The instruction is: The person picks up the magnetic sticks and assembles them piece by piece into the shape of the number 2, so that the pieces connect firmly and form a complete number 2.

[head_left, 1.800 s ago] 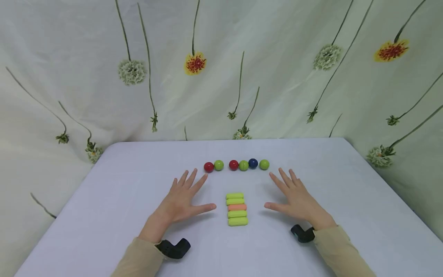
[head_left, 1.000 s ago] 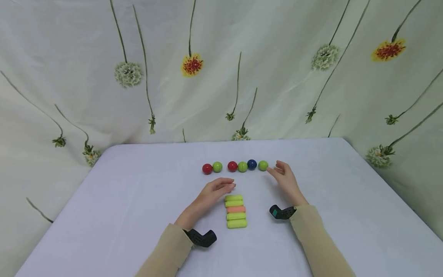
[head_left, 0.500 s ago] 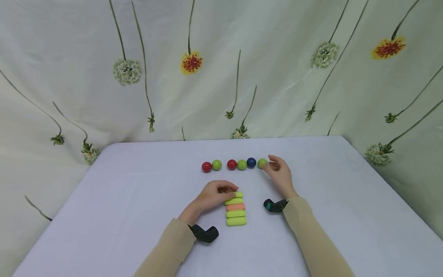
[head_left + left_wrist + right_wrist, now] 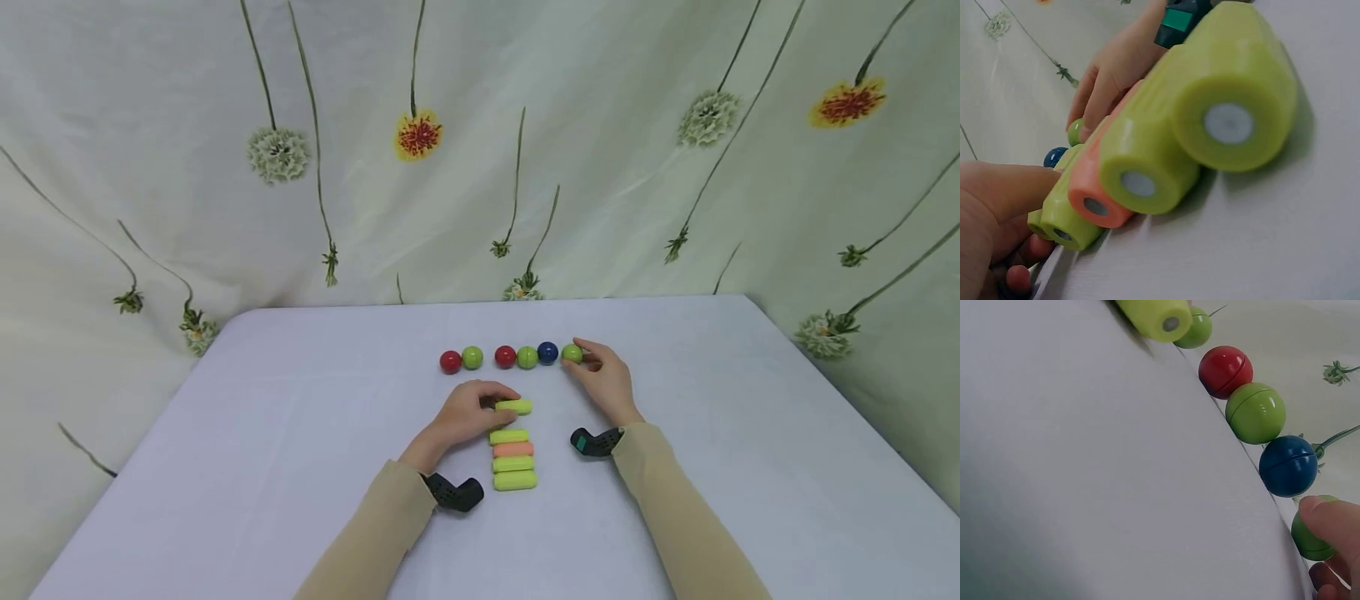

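Observation:
My left hand point(image 4: 467, 410) pinches a yellow-green magnetic stick point(image 4: 516, 407) between thumb and fingers, a little beyond the row of other sticks. In the left wrist view that stick point(image 4: 1036, 224) is mostly hidden behind its neighbours. At the right end of the line of balls, my right hand point(image 4: 606, 379) pinches a green ball point(image 4: 572, 352) with thumb and fingertips. The right wrist view has my thumb over the top of this green ball point(image 4: 1307, 542), close to a blue ball point(image 4: 1288, 466).
Several sticks lie side by side nearer the person: yellow-green ones point(image 4: 514, 481) and an orange one point(image 4: 513, 450). Left of the held ball stand red point(image 4: 505, 357) and green point(image 4: 527, 357) balls, with another red point(image 4: 450, 362) and green point(image 4: 472, 357) pair farther left on the white table point(image 4: 300, 433).
Both spread hands came inward. The left took the farthest stick and shifted it away from the row and slightly right. The right reached the rightmost green ball and closed its fingers on it.

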Demonstrator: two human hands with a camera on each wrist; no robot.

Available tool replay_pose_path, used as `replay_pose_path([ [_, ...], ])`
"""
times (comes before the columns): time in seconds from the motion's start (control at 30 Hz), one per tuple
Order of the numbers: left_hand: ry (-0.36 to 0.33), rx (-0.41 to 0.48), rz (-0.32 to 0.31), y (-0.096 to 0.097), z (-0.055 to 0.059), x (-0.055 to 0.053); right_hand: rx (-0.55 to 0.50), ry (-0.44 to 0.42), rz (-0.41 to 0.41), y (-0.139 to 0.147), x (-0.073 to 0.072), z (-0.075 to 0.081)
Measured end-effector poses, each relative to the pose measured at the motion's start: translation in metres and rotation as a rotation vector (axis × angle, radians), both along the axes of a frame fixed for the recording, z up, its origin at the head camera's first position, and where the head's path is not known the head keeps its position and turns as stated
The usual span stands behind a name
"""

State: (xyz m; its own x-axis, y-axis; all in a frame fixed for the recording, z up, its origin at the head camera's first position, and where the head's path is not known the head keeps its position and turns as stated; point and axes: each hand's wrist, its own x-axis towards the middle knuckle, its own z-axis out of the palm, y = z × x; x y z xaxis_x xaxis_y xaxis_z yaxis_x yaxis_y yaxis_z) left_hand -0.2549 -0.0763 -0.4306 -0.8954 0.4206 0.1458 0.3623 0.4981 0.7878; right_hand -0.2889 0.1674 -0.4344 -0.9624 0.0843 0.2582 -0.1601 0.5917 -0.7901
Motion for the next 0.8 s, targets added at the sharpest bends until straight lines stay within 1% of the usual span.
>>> replay_pose_path([
  [0.1,-0.019,0.060,-0.004,0.001,0.001,-0.006,-0.055,-0.005,-0.016,0.002,0.001,0.001],
  [0.23,-0.057,0.179,0.006,0.003,0.004,-0.013,-0.168,-0.023,-0.031,0.004,0.004,0.004],
  [0.27,-0.066,0.201,0.008,0.004,0.009,-0.012,-0.195,-0.030,-0.022,0.004,0.005,0.006],
  [0.3,-0.071,0.221,0.014,0.005,0.009,-0.013,-0.222,-0.046,-0.007,0.004,0.007,0.007],
  [0.4,-0.095,0.239,0.036,0.007,0.011,-0.014,-0.299,-0.093,0.053,0.002,0.010,0.009],
  [0.47,-0.101,0.242,0.048,0.007,0.010,-0.015,-0.325,-0.120,0.101,0.001,0.011,0.009],
  [0.5,-0.101,0.249,0.054,0.006,0.006,-0.017,-0.330,-0.135,0.116,0.000,0.012,0.008],
  [0.6,-0.109,0.271,0.063,0.003,0.004,-0.016,-0.343,-0.144,0.163,-0.003,0.013,0.008],
  [0.8,-0.098,0.276,0.079,0.001,0.004,-0.012,-0.342,-0.166,0.269,-0.007,0.014,0.008],
])
